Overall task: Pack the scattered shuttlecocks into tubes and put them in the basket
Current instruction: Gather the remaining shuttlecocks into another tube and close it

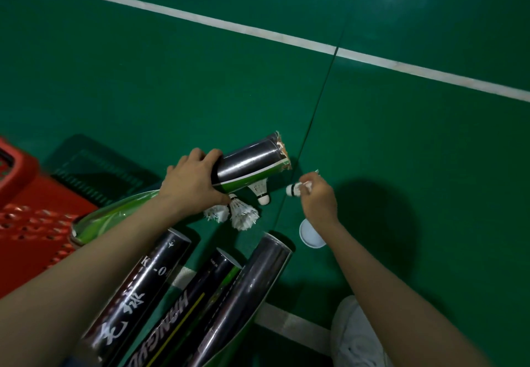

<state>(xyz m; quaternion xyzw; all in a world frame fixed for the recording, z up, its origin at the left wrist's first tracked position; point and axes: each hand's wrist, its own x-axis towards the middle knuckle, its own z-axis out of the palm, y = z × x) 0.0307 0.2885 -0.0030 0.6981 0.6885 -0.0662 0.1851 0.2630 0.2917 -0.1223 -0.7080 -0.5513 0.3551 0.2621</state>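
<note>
My left hand (192, 181) grips a black-and-green tube (252, 163) held low over the green floor, its torn open end pointing right. My right hand (317, 197) pinches a white shuttlecock (295, 189) by its feathers, cork end pointing left toward the tube's mouth, a short gap away. Three more shuttlecocks lie on the floor under the tube: one (261, 191) with its cork toward me and two (243, 214) side by side with feathers spread. A red basket (25, 211) stands at the left edge.
Three black tubes (177, 295) lie side by side near me, and a green tube (114, 214) lies beside the basket. A white round lid (311, 234) rests on the floor under my right wrist. White court lines cross the floor. My knee (355, 335) shows at the bottom right.
</note>
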